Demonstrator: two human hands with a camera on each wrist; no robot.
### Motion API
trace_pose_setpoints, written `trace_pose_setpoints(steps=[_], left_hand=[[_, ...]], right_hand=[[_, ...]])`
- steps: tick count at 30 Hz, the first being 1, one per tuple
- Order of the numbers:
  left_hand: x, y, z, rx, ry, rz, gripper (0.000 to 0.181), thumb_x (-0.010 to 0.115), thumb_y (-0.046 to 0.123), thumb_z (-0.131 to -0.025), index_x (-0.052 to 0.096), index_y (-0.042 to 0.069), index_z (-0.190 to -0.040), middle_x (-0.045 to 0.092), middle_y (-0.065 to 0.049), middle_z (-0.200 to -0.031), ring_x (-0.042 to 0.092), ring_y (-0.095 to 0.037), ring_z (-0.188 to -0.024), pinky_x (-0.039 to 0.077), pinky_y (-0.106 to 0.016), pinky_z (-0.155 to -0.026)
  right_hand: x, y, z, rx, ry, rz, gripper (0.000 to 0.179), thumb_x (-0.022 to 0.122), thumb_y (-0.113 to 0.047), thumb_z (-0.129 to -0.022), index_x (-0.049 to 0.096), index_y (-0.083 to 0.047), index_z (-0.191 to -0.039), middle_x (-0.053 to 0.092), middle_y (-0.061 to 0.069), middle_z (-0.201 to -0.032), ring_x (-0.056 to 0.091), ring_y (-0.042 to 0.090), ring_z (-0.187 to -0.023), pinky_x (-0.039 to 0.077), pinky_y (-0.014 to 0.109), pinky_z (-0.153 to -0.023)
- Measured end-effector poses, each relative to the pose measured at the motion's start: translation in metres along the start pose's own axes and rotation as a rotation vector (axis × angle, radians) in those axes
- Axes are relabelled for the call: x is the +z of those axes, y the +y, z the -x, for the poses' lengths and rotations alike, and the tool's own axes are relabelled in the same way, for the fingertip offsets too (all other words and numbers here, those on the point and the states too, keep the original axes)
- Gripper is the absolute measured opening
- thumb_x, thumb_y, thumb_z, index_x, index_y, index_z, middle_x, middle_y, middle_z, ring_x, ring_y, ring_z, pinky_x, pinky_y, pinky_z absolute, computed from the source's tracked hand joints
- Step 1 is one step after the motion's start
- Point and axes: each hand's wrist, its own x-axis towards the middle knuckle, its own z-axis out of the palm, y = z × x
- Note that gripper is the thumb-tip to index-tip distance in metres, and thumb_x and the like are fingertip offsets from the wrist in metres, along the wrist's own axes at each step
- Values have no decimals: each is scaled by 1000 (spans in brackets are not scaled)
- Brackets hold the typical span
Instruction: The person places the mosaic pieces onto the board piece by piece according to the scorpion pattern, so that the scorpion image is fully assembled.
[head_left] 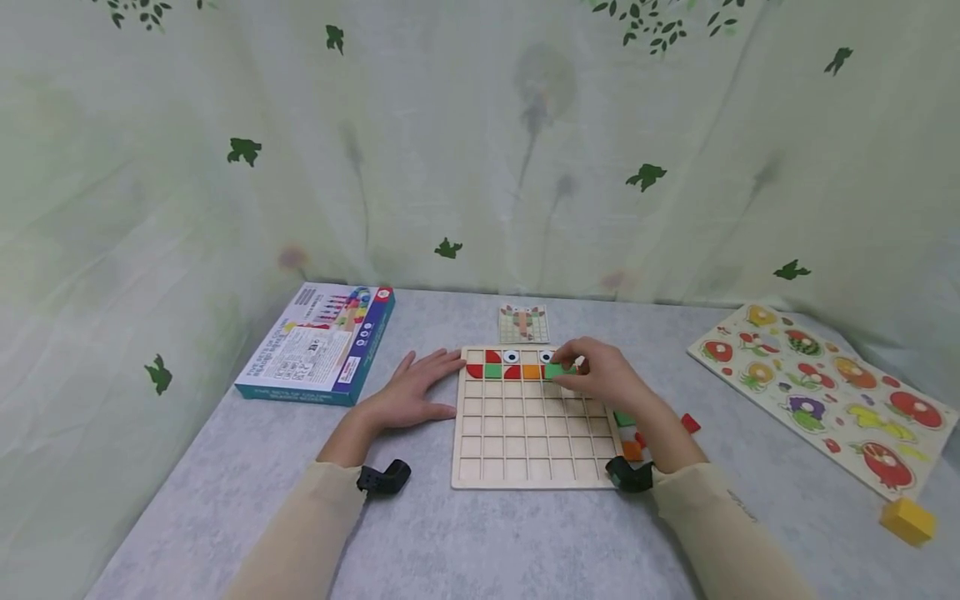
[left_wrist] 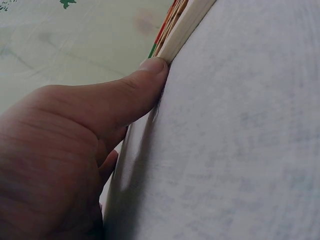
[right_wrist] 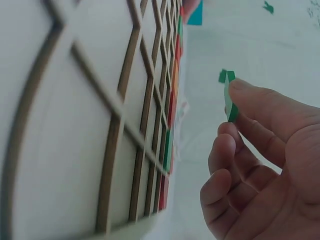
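Observation:
A square wooden grid board (head_left: 513,425) lies flat on the table, with red, green and orange tiles and eye tiles (head_left: 511,357) in its top rows. My left hand (head_left: 408,393) rests at the board's left edge, fingers spread; in the left wrist view the thumb (left_wrist: 150,67) touches the board's side. Over the top right of the board, my right hand (head_left: 603,377) pinches a small green tile (right_wrist: 231,97) between thumb and fingertips, apart from the grid in the right wrist view. That hand hides some upper-right cells in the head view.
Behind the board lies a small pattern card (head_left: 523,323). Loose red (head_left: 690,423) and orange tiles (head_left: 632,451) lie to its right, partly under my right forearm. A box (head_left: 318,342) is at left; a fruit-picture board (head_left: 832,392) and yellow block (head_left: 908,521) are at right.

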Motion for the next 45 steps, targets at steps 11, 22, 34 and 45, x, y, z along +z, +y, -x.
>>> trace_pose_setpoints(steps=[11,22,34,45], left_hand=[[0,-1,1,-8,-2,-6,78,72,42,-89,36,24,-156,25,0,-167,14,-30,-157,-6,-61,-124],[-2,1,1,-6,0,-11,78,72,40,-89,36,22,-156,25,-1,-167,14,-31,-157,-5,-61,-124],[-1,0,-1,-6,-3,-3,77,72,40,-89,37,22,-156,24,-1,-167,13,-30,-157,-6,-61,-124],[-1,2,0,-4,-6,8,78,72,39,-89,36,22,-156,24,-1,-168,13,-31,-157,-6,-61,-124]], right_hand=[[25,-20,-18,-21,-112,-21,20,78,-17,-87,69,-14,-105,57,0,-79,48,15,-70,42,29,-66],[35,-23,-27,-2,-155,24,16,77,-19,-88,71,-18,-103,62,0,-82,52,15,-72,44,28,-66],[40,-24,-29,17,-162,38,18,75,-19,-89,69,-16,-107,62,0,-80,52,15,-69,44,28,-66],[40,-21,-26,12,-161,-33,21,74,-15,-90,70,-15,-110,64,0,-84,53,15,-71,44,28,-64]])
